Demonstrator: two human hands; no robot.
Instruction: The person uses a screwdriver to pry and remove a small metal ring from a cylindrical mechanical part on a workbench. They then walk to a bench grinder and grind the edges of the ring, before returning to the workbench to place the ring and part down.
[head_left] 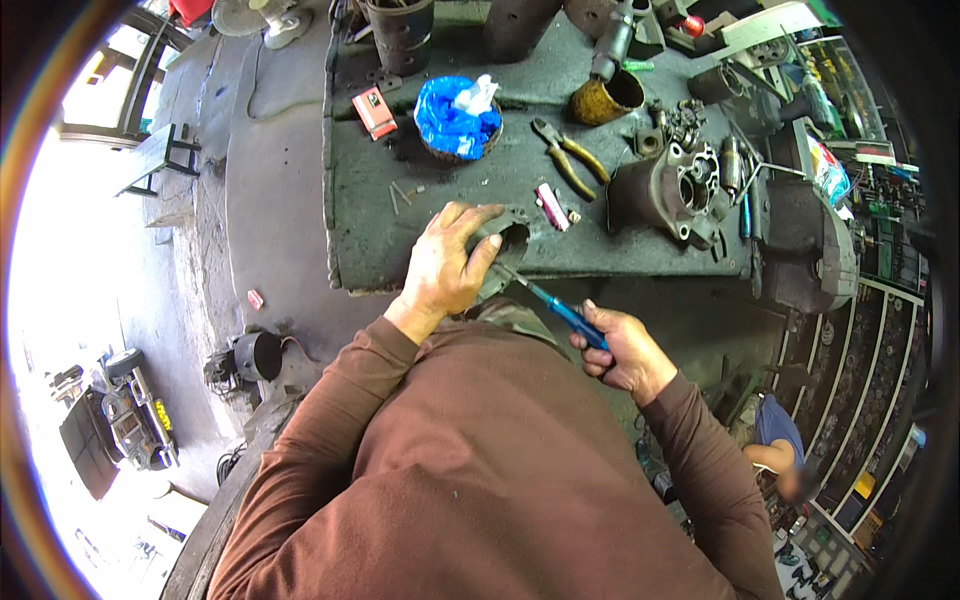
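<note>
The right hand (pixel 622 350)'s fingers were curled round the translucent blue handle of a slim screwdriver-like tool with a metal shaft (pixel 570 316), and its tip lay at the near rim of a grey, hollow metal part (pixel 516 215); contact was too small to confirm. The left hand (pixel 445 260) gripped that part's left side, thumb by the dark opening, at the near edge of the dark metal workbench (pixel 375 235). Working the rim well seemed to call for short, light strokes with the shaft low, the left thumb clear of the tip's line, and the part braced firmly against the bench. Just right of it lay a small red-and-white box (pixel 551 207); farther out, yellow-handled metal pliers (pixel 572 167) and a dark, cast-metal housing (pixel 645 195) left sideways swings less room.
</note>
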